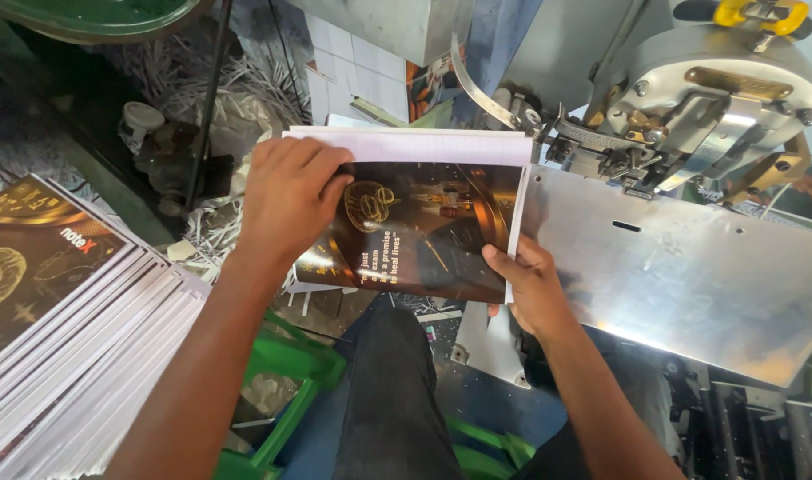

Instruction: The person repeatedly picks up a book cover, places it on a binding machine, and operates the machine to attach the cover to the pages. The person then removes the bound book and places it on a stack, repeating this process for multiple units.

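While both hands (290,191) (530,284) grip booklet (424,227), its rt edge abuts plate (690,267).

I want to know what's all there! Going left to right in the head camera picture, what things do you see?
Stack of booklets → left hand → dark-covered booklet → right hand → shiny metal plate of the machine.

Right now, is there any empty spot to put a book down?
The shiny metal plate is mostly bare, from the booklet across to its right edge, below the machine head. The left is crowded: a fanned stack fills it, with paper scraps behind. The left hand and right hand cover the booklet's ends.
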